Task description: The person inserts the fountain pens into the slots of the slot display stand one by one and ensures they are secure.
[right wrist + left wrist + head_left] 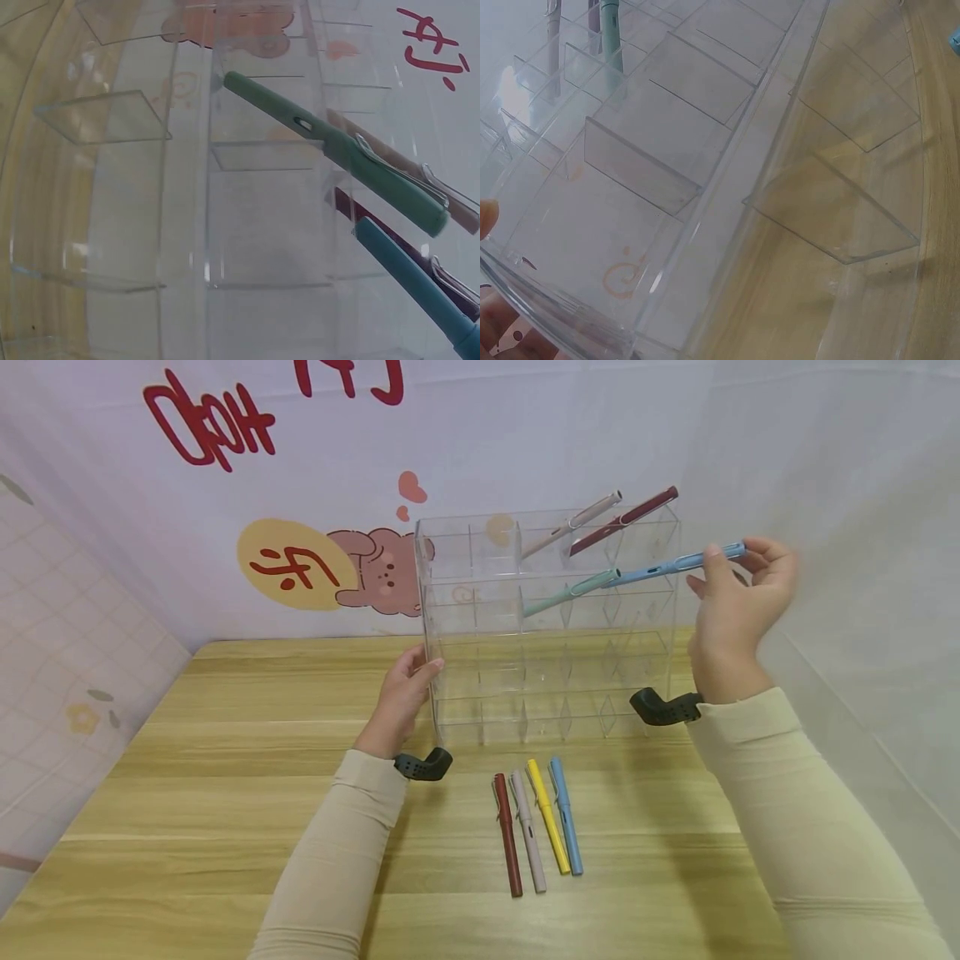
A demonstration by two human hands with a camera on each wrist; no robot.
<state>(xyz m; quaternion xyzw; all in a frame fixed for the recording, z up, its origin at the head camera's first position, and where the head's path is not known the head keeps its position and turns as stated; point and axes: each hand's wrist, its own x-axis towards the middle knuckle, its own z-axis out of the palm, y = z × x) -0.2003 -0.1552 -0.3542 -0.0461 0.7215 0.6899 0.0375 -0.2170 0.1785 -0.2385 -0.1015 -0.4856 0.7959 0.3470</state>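
A clear acrylic rack (431, 647) with divided compartments stands on the table. My left hand (399, 697) grips its left side wall; in the left wrist view the thumb lies at the wall's edge with the other fingers behind. Between thumb and fingers my right hand (746, 597) pinches the upper end of a light blue pen (663, 567), at the rack's right. That pen slants down to the left, its lower end overlapping the cap of a green pen (573, 592) in the second row. A pale pink pen (573, 524) and a maroon pen (625, 521) lean in the top row.
In front of the rack, a dark red pen (507, 835), a pale mauve pen (529, 831), a yellow pen (550, 817) and a blue pen (566, 816) lie side by side on the wooden table (262, 793). A printed white cloth (525, 427) hangs behind.
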